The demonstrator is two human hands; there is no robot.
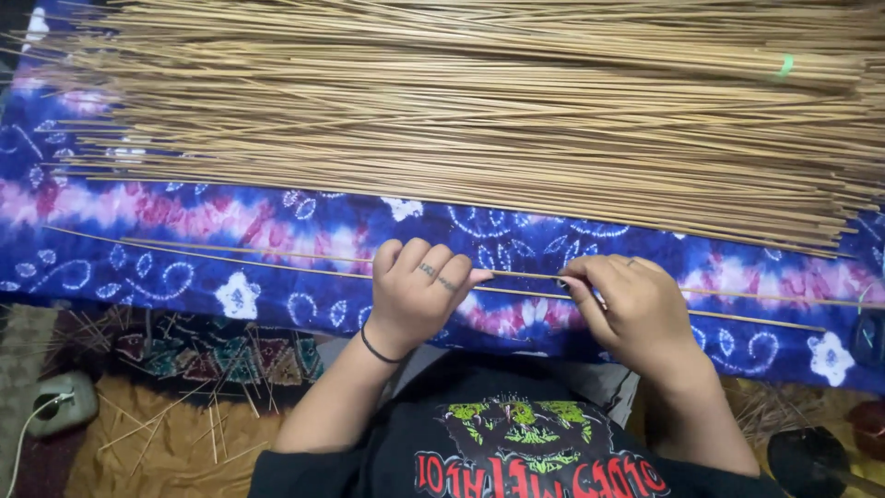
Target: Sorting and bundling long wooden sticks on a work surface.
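— Blue and pink tie-dyed cloth (184,267) with white flower shapes spreads across the middle of the frame, and we see a broad heap of thin tan sticks (479,101) lying on it, filling the whole upper part.

— What do we have in our hands?

— Our left hand (419,290), with a black band (378,353) at the wrist, is curled shut, thumb tip pressed to a single long stick (277,266) that runs across the cloth below the heap. Our right hand (631,304) is closed too, fingertips pinching the same stick just right of centre. The two hands sit near each other, a short bare stretch of stick between them.

— Anything else close by?

— A second loose stick (240,249) lies just above the held one at the left. Lower left we see a patterned mat (230,355) with scattered stick scraps and a pale green plug adapter (60,403) with a white cable. At the bottom edge is our black printed shirt (525,461).
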